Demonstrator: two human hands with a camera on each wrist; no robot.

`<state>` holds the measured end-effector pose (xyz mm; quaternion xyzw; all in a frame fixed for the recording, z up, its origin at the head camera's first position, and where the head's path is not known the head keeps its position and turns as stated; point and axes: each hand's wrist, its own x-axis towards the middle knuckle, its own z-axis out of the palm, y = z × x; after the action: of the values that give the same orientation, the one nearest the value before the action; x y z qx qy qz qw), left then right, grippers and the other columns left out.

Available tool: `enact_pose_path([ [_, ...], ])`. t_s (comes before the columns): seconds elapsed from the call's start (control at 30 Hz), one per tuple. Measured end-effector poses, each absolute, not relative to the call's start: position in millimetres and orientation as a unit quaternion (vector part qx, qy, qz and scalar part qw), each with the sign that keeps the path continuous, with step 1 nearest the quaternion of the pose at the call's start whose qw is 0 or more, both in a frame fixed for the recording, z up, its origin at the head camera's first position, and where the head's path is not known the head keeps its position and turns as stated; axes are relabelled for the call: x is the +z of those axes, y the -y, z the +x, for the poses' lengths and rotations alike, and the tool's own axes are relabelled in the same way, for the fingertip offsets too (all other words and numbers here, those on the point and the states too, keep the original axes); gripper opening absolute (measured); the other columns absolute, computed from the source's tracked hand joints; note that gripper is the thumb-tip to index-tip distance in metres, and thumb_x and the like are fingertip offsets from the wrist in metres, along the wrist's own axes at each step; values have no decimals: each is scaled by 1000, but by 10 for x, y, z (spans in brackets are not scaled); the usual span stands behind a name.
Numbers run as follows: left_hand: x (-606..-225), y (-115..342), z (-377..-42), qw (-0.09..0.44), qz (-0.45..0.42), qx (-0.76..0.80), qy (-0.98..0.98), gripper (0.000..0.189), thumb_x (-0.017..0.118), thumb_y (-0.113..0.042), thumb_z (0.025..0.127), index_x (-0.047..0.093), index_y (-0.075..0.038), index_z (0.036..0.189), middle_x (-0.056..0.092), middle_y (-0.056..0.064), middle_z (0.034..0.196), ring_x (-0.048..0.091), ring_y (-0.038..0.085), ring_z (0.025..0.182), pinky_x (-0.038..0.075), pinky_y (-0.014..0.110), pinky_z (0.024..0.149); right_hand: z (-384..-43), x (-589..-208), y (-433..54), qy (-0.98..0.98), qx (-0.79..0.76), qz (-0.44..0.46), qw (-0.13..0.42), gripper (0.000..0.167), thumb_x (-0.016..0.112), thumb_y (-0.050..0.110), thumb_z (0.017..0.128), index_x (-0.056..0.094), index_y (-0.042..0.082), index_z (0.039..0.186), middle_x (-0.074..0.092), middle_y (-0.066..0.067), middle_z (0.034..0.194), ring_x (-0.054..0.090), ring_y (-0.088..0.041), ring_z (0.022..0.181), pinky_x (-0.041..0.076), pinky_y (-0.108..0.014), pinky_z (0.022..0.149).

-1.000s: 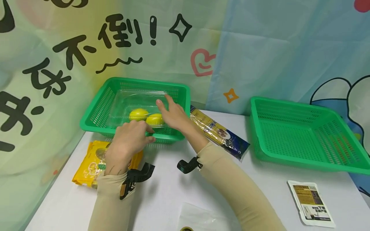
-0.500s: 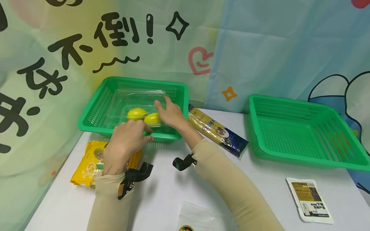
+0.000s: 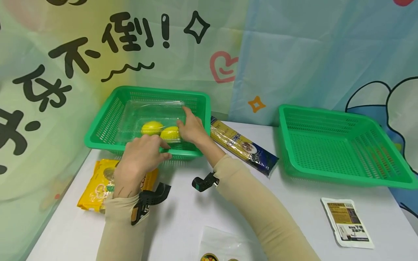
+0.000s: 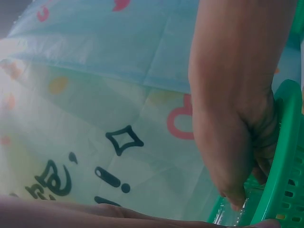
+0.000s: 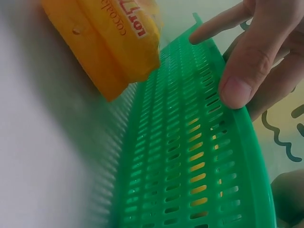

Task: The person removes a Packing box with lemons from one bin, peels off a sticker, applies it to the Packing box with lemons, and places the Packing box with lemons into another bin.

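Crosswise in a slatted green plastic basket (image 3: pixel 109 119), a clear rectangular plastic box (image 3: pixel 150 110) stretches left from the nearer right hand (image 3: pixel 193 129), its grip spread wide, while the left hand's (image 3: pixel 138 156) hold by the near rim (image 3: pixel 184 153) is unclear.

Far backdrop (image 3: pixel 184 61), left side: big black "不倒!" legible. Yellow bag (image 3: pixel 99 190), near left: "cocoala" plus red letters, probably starting "Lot", angled and partly cut off. Blue-and-gold packet (image 3: pixel 243 145), middle: part-name "nke". White pouch (image 3: pixel 347 223), near right: print too small.
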<state>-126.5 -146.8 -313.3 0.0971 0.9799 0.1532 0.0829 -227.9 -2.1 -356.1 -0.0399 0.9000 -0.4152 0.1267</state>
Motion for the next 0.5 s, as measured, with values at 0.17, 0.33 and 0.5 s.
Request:
enact_pose_path([
  [0.17,-3131,1468,-1265,80,102,152,-980,30,79,-27,95,80,-10,120,73,20,129,70,38,90,57,45,64,-2267,-3563,15,-897,-425,-37,110,61,50,24,111,25,23,167,37,-15,167,36,-36,153,39,-54,120],
  [0.33,-3123,1465,-1264,88,99,153,-979,31,78,-28,95,79,-10,121,73,20,128,70,36,88,57,45,64,-2258,-3564,16,-892,-440,-28,97,61,52,23,110,28,23,166,34,-10,170,33,-33,156,36,-51,123],
  [0.5,-3116,1473,-1259,91,94,155,-979,32,78,-28,95,79,-11,122,72,19,130,71,40,96,59,49,69,-2239,-3548,26,-886,-455,-16,90,60,53,23,110,31,23,166,33,-7,171,29,-31,158,34,-50,124],
])
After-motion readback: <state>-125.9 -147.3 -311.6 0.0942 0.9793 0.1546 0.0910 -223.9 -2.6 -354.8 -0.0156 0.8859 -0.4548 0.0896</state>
